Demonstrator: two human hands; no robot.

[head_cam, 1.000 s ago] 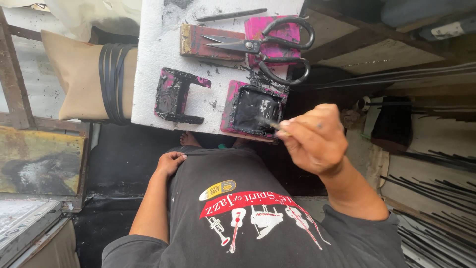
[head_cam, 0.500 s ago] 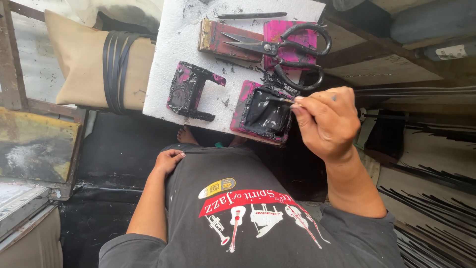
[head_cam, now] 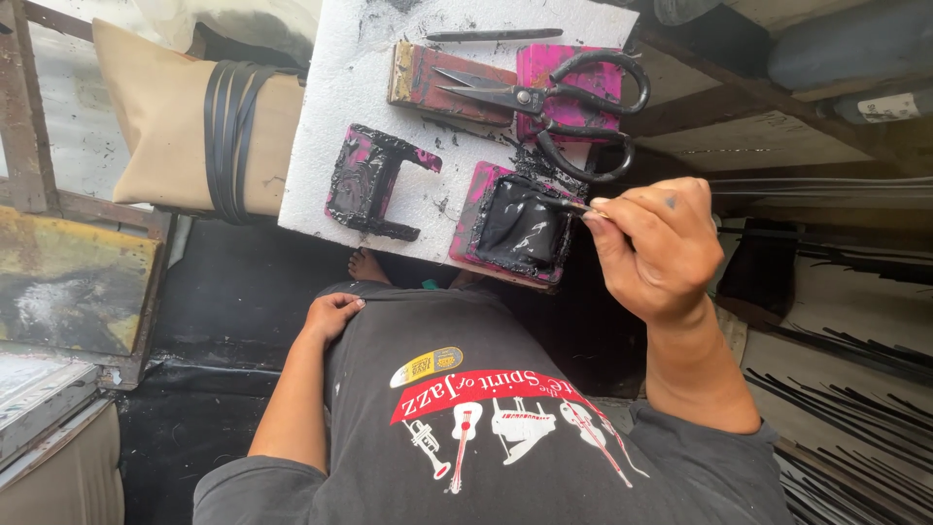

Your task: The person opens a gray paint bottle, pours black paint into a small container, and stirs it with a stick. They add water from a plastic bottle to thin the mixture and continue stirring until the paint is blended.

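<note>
Gripped a thin brush (head_cam: 575, 205) in the right hand (head_cam: 653, 251), fingers closed round the handle, right of centre in the frame. Touched its tip to the pink block (head_cam: 515, 228) just left of that hand, at the lower edge of the white foam surface (head_cam: 340, 58). Rested the left hand (head_cam: 332, 313) on the knee below, fingers loosely curled, holding nothing.

Probably best done with short, light strokes, working the thick black coating to the block's edges without dripping onto the foam; steadying the block with the free hand would likely help.

Looked wet, glossy and wrinkled on that block's face. Showed the same tarry smears on the U-shaped piece (head_cam: 367, 183) to its left. Lay above: black-handled scissors (head_cam: 573, 102) with steel blades across a wooden block (head_cam: 418, 73).
</note>
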